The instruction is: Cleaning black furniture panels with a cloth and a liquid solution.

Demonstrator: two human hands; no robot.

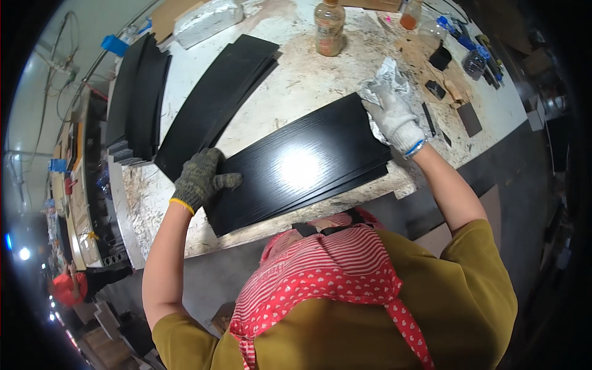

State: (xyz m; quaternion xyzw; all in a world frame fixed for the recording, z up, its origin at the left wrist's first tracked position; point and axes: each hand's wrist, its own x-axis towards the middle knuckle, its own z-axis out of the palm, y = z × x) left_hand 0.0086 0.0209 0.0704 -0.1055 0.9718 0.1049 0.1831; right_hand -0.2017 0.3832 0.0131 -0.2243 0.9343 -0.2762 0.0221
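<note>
A glossy black wood-grain panel lies slanted near the front of the white worktable, on top of similar panels whose edges show below it. My left hand, in a dark knitted glove, holds the panel's left end, with the thumb across its top face. At the right end, my right hand, in a white glove, is closed on a crumpled white rag against the panel's edge. Its fingertips are partly hidden. Past my left hand, another stack of black panels lies aslant.
More black panels stand along the table's left side. A wrapped silver-white bundle and a plastic bottle sit at the back. Stained cardboard with small dark pieces covers the far right. A person in red is far left.
</note>
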